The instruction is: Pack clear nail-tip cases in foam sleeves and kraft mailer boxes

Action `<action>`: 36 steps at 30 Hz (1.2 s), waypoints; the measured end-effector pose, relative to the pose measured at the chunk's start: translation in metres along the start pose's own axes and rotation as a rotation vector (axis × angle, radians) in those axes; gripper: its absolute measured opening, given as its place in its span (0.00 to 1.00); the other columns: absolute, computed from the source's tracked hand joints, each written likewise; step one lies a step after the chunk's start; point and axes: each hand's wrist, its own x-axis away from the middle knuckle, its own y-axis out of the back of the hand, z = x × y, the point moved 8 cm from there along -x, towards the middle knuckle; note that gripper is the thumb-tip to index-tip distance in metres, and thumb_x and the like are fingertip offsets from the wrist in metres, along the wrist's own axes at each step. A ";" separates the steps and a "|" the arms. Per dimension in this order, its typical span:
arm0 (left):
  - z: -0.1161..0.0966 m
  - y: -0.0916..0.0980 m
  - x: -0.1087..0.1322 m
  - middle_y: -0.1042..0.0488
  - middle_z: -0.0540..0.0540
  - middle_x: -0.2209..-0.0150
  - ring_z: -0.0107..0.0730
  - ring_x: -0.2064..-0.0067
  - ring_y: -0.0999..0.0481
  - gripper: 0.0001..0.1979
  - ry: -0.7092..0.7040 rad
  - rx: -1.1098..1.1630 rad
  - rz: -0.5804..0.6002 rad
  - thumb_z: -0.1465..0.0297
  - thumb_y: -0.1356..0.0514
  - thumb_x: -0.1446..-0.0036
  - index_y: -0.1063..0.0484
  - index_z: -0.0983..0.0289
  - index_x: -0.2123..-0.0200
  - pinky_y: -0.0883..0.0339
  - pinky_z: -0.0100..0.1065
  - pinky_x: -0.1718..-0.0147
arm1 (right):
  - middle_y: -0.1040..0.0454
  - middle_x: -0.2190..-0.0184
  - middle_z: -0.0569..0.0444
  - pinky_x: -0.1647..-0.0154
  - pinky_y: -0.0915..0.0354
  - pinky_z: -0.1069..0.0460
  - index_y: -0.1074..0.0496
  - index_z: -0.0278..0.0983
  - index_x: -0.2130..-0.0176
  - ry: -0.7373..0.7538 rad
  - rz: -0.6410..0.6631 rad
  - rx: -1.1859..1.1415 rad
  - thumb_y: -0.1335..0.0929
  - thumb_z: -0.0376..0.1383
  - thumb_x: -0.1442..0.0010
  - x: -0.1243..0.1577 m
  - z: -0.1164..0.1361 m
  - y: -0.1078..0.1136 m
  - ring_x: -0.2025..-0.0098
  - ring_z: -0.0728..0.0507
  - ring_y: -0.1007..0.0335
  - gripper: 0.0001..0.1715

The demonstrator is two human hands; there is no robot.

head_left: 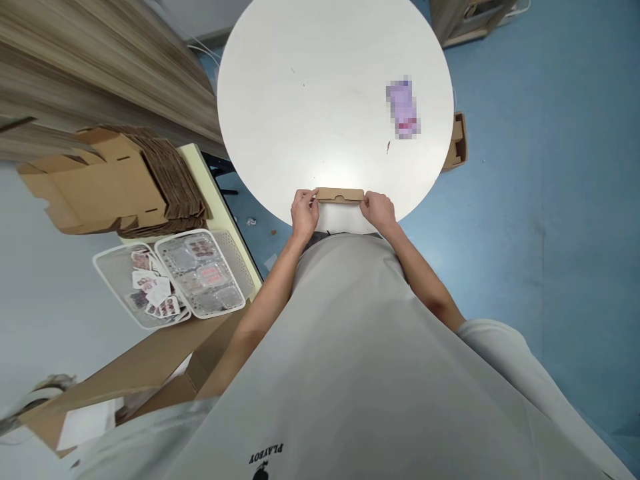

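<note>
A small brown cardboard box (340, 195), long and flat with a half-round notch in its near side, lies at the near edge of the round white table (320, 120). My left hand (305, 212) grips its left end, with fingers closed at the corner. At the opposite end, my right hand (378, 209) pinches the right corner between thumb and fingers. What the box contains, if anything, is hidden. Farther back on the right of the table lies a blurred purple item (403, 109), apart from both hands.
On my left, a pale yellow table (201, 175) bears a stack of flat cardboard blanks (120, 180) and white plastic baskets (200, 275) with small packets and cards. A large open carton (165, 353) stands nearer me. Another brown box (457, 141) sits beyond the table's right edge.
</note>
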 end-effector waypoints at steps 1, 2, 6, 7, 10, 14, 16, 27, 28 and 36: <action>-0.001 0.000 0.001 0.24 0.61 0.46 0.41 0.45 0.19 0.20 0.000 -0.007 0.002 0.73 0.43 0.28 0.17 0.59 0.39 0.19 0.40 0.43 | 0.23 0.66 0.43 0.58 0.30 0.40 0.29 0.43 0.64 -0.003 -0.007 -0.002 0.33 0.37 0.28 0.000 -0.001 0.000 0.62 0.32 0.28 0.09; -0.003 -0.001 0.001 0.24 0.61 0.46 0.41 0.45 0.19 0.20 0.001 -0.013 0.003 0.73 0.43 0.28 0.17 0.59 0.39 0.19 0.40 0.43 | 0.24 0.66 0.43 0.58 0.30 0.40 0.29 0.43 0.64 -0.005 -0.022 0.000 0.33 0.37 0.28 0.000 -0.001 0.000 0.62 0.32 0.29 0.09; -0.005 -0.002 0.002 0.24 0.61 0.47 0.41 0.46 0.19 0.21 -0.002 -0.030 -0.010 0.74 0.43 0.29 0.17 0.58 0.40 0.20 0.41 0.42 | 0.24 0.67 0.44 0.60 0.31 0.41 0.30 0.43 0.64 -0.008 -0.066 0.010 0.33 0.37 0.29 0.000 -0.001 0.003 0.64 0.33 0.29 0.08; -0.006 -0.002 0.002 0.24 0.61 0.47 0.41 0.46 0.19 0.21 -0.002 -0.035 -0.014 0.74 0.43 0.30 0.17 0.58 0.40 0.20 0.41 0.42 | 0.24 0.68 0.45 0.60 0.31 0.41 0.30 0.43 0.65 -0.004 -0.054 0.008 0.32 0.37 0.29 0.000 -0.001 0.003 0.64 0.33 0.29 0.09; -0.007 -0.003 0.002 0.24 0.62 0.46 0.42 0.46 0.19 0.22 0.007 -0.047 -0.007 0.77 0.42 0.33 0.16 0.59 0.41 0.20 0.42 0.42 | 0.23 0.69 0.46 0.60 0.30 0.41 0.31 0.43 0.69 0.026 0.025 -0.006 0.29 0.36 0.31 -0.002 -0.002 0.005 0.64 0.33 0.26 0.13; -0.010 -0.002 0.001 0.23 0.61 0.46 0.40 0.49 0.18 0.21 0.014 -0.036 -0.006 0.76 0.41 0.33 0.16 0.60 0.42 0.19 0.40 0.45 | 0.17 0.66 0.46 0.55 0.27 0.41 0.26 0.43 0.71 0.006 0.093 -0.104 0.25 0.44 0.32 -0.005 -0.010 0.009 0.59 0.31 0.20 0.17; -0.011 -0.001 0.000 0.21 0.61 0.48 0.39 0.50 0.18 0.17 0.010 -0.039 -0.005 0.72 0.40 0.30 0.15 0.59 0.45 0.19 0.40 0.45 | 0.14 0.61 0.45 0.52 0.26 0.40 0.24 0.43 0.69 -0.033 0.045 -0.177 0.26 0.45 0.30 -0.006 -0.014 0.015 0.55 0.31 0.18 0.16; -0.014 -0.005 -0.007 0.17 0.59 0.48 0.38 0.56 0.14 0.05 0.149 -0.061 0.064 0.73 0.31 0.33 0.16 0.61 0.54 0.22 0.41 0.47 | 0.13 0.50 0.43 0.43 0.24 0.40 0.21 0.39 0.53 -0.132 -0.125 -0.354 0.28 0.48 0.28 -0.020 -0.020 0.034 0.49 0.33 0.16 0.16; -0.014 -0.006 -0.007 0.18 0.59 0.47 0.39 0.55 0.14 0.06 0.167 -0.053 0.065 0.73 0.31 0.33 0.17 0.61 0.54 0.22 0.40 0.47 | 0.13 0.50 0.44 0.43 0.24 0.40 0.20 0.39 0.54 -0.109 -0.133 -0.381 0.28 0.47 0.28 -0.024 -0.020 0.034 0.50 0.34 0.16 0.14; 0.015 -0.018 -0.004 0.15 0.62 0.46 0.41 0.55 0.14 0.19 0.408 0.072 0.051 0.71 0.30 0.33 0.21 0.64 0.40 0.22 0.41 0.48 | 0.15 0.61 0.48 0.47 0.24 0.39 0.20 0.39 0.60 -0.114 -0.081 -0.527 0.23 0.47 0.37 -0.048 -0.036 0.026 0.56 0.35 0.19 0.14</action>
